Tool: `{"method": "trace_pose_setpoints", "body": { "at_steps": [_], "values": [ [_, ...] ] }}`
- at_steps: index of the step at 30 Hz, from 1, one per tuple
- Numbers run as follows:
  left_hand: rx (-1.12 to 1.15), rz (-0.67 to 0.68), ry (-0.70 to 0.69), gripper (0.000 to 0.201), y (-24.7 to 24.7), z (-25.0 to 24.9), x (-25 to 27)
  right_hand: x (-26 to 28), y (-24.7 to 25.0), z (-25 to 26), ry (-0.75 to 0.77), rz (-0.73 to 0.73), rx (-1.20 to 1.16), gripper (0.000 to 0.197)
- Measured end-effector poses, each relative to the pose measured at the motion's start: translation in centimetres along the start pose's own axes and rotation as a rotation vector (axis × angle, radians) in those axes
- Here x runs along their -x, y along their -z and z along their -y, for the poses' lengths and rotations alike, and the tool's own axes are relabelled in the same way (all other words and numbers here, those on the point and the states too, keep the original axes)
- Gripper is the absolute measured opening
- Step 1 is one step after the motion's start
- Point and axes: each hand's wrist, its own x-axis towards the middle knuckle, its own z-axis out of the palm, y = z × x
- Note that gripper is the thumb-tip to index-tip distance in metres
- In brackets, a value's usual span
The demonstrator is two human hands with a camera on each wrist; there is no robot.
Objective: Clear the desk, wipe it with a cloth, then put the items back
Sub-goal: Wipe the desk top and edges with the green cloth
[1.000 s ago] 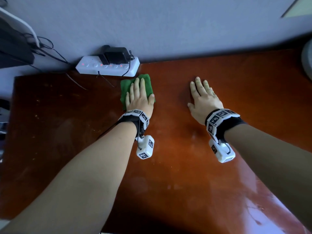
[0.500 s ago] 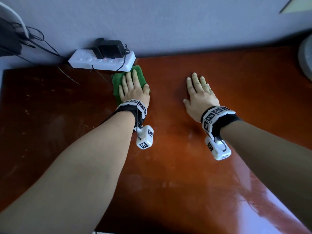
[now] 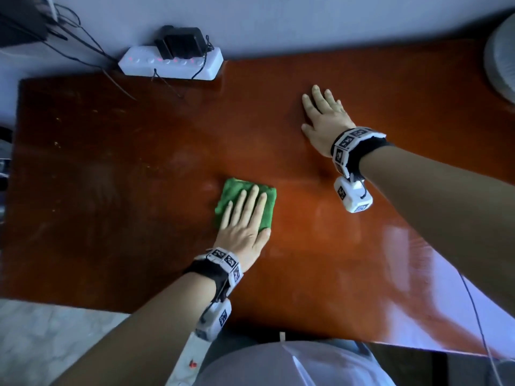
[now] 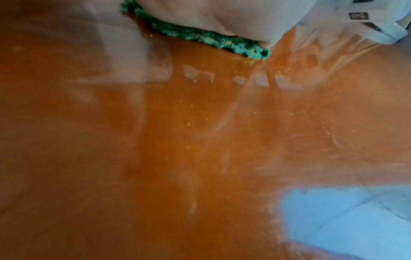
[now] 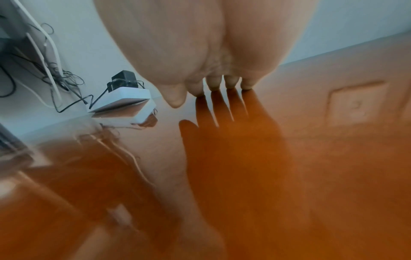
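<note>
A folded green cloth (image 3: 234, 190) lies near the middle of the glossy reddish-brown desk (image 3: 125, 162). My left hand (image 3: 245, 215) presses flat on the cloth with straight fingers. In the left wrist view the cloth (image 4: 200, 37) shows as a green edge under the palm (image 4: 222, 15). My right hand (image 3: 323, 115) lies flat on the bare desk further back and to the right, fingers spread. The right wrist view shows that hand (image 5: 200, 44) with its fingertips (image 5: 213, 84) touching the desk (image 5: 289, 176).
A white power strip (image 3: 170, 65) with a black adapter (image 3: 181, 43) and cables sits at the desk's back edge against the wall; it also shows in the right wrist view (image 5: 124, 98). A pale round object (image 3: 501, 65) stands at the far right. Light floor (image 3: 50, 338) lies beyond the near-left edge.
My left hand has slid the green cloth from beside the power strip toward me, to the desk's middle. The right hand stays flat in about the same place.
</note>
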Motion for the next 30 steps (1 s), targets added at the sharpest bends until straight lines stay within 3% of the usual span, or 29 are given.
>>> {"method": "trace_pose_setpoints", "body": {
  "at_steps": [4, 8, 11, 13, 18, 21, 27, 30],
  "values": [
    [-0.016, -0.003, -0.039, 0.072, 1.6, 1.9, -3.0, 2.6, -0.8, -0.4, 0.017, 0.028, -0.023, 0.061],
    [0.034, -0.051, 0.056, 0.07, 4.4, 3.0, -9.1, 7.4, -3.3, -0.2, 0.033, 0.036, -0.035, 0.06],
    [0.066, -0.062, 0.143, 0.072, 4.8, 1.4, -10.5, 11.0, -5.1, -0.1, 0.035, 0.043, -0.055, 0.061],
    [0.038, -0.087, 0.105, 0.073, 3.6, -0.3, -8.5, 12.9, -6.2, -0.1, 0.024, 0.035, -0.029, 0.062],
    [-0.08, -0.095, -0.216, 0.072, -2.6, -4.5, 4.0, 16.4, -8.1, 1.2, -0.064, 0.006, -0.032, 0.064],
    [-0.087, -0.088, -0.255, 0.069, -4.5, -3.1, 8.0, 18.6, -9.5, 2.8, -0.098, 0.007, -0.03, 0.065],
    [0.027, -0.155, 0.057, 0.068, -4.5, 5.6, 8.6, 24.7, -13.9, 5.0, -0.122, -0.004, 0.019, 0.067],
    [0.116, -0.185, 0.242, 0.068, -4.8, 6.8, 8.9, 27.0, -15.9, 5.9, -0.135, -0.033, 0.052, 0.067]
  ]
}}
